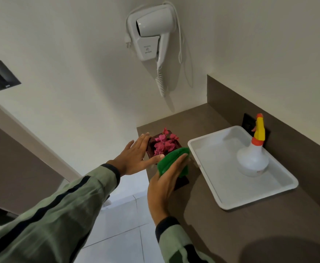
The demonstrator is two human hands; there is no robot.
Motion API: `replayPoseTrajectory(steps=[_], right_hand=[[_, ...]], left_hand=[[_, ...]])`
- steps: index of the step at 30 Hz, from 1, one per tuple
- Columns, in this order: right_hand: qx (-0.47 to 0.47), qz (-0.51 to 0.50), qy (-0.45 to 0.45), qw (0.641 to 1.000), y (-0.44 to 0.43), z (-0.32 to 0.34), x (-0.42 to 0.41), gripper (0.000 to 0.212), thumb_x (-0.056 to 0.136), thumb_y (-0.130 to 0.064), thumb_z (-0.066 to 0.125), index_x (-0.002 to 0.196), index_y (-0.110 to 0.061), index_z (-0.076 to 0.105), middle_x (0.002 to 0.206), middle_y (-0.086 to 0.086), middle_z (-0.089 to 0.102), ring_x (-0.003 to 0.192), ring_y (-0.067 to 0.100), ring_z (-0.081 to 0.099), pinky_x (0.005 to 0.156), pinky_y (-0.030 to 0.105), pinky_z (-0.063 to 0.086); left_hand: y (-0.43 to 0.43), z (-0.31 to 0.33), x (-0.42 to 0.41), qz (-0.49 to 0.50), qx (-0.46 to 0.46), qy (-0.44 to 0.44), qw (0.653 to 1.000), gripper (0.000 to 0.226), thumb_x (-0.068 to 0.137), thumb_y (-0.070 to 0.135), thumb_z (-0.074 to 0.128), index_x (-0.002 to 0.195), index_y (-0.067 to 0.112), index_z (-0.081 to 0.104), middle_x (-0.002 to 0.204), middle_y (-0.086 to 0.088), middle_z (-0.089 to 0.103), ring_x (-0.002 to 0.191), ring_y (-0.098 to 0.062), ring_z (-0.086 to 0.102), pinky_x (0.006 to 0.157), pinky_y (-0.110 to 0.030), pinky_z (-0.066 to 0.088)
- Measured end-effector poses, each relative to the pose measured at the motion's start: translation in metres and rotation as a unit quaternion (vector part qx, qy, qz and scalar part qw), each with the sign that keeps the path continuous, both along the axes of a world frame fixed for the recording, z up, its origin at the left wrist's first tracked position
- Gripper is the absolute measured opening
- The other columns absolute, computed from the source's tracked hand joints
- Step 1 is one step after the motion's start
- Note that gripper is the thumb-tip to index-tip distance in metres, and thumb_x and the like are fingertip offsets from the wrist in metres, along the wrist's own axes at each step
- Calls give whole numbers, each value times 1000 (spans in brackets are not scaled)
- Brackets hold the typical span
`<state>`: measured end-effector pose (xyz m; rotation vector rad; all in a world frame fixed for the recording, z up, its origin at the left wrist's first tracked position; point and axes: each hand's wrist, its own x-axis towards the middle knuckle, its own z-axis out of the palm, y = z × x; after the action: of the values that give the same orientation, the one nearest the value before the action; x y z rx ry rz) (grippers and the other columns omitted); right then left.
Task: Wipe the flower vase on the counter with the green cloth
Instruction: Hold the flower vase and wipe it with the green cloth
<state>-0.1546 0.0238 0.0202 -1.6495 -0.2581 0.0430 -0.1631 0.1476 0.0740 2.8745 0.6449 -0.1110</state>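
A dark square flower vase (150,147) with pink flowers (165,142) stands near the left end of the brown counter (221,224). My left hand (134,156) lies against the vase's left side, fingers spread, thumb along its front. My right hand (165,185) presses the green cloth (171,160) flat against the vase's near right side. The cloth and my hand hide most of the vase's lower body.
A white tray (280,190) lies on the counter right of the vase, holding a white spray bottle (253,158) with a yellow and orange head. A white hair dryer (151,29) hangs on the wall above. Tiled floor (125,215) lies left of the counter edge.
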Motion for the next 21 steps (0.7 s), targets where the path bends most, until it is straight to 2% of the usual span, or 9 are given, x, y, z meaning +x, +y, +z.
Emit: replayPoseTrajectory(steps=[3,5,7,10,13,16,18,21], right_hand=[[-66,-3,-5,998,9,-11,-21,87,84,8,62,151,-9,9,160,18,3,145,33,6,110,40,18],[-120,20,-7,993,9,-23,-32,83,83,7,64,150,-6,16,158,22,10,144,37,10,110,44,23],[-166,85,20,982,3,-34,-39,81,88,2,61,149,-11,10,159,20,6,144,41,13,112,48,31],[-213,155,29,964,-17,-50,-34,78,93,-2,55,148,-17,2,161,14,2,145,36,19,113,48,35],[-143,137,51,979,-44,-47,-22,80,89,3,60,147,-19,11,158,14,21,138,36,35,105,43,44],[-105,15,24,994,-54,-38,4,85,82,6,66,149,-14,18,151,21,35,130,40,45,100,40,43],[-111,-6,0,994,-49,-35,23,85,83,6,66,150,-9,16,153,22,30,133,40,40,100,36,37],[-159,54,1,986,-33,-36,31,82,88,-1,62,151,-11,10,159,20,16,139,40,30,106,45,38]], left_hand=[[2,0,1,0,-6,3,1000,112,73,93,20,155,19,5,165,-9,12,151,-26,15,123,-53,12],[2,-1,-1,0,-7,3,1000,109,74,91,21,155,19,5,166,-9,11,151,-25,13,123,-52,10],[1,0,-1,-2,2,3,1000,109,75,91,21,155,18,5,166,-9,10,152,-24,11,123,-52,9],[0,1,-1,-1,14,9,1000,112,74,92,19,155,17,3,166,-8,9,152,-22,7,123,-52,6],[-1,1,-3,1,15,4,1000,112,74,92,19,155,17,5,166,-6,9,153,-20,6,123,-52,7],[-1,0,-3,4,15,-4,1000,109,75,91,21,155,19,5,166,-5,9,152,-19,6,123,-52,9],[-2,0,-3,4,16,-8,1000,108,76,91,22,155,19,5,166,-6,11,152,-20,7,123,-53,10],[-3,1,-3,1,16,-9,1000,109,76,91,21,154,18,5,166,-7,11,152,-20,7,123,-53,9]])
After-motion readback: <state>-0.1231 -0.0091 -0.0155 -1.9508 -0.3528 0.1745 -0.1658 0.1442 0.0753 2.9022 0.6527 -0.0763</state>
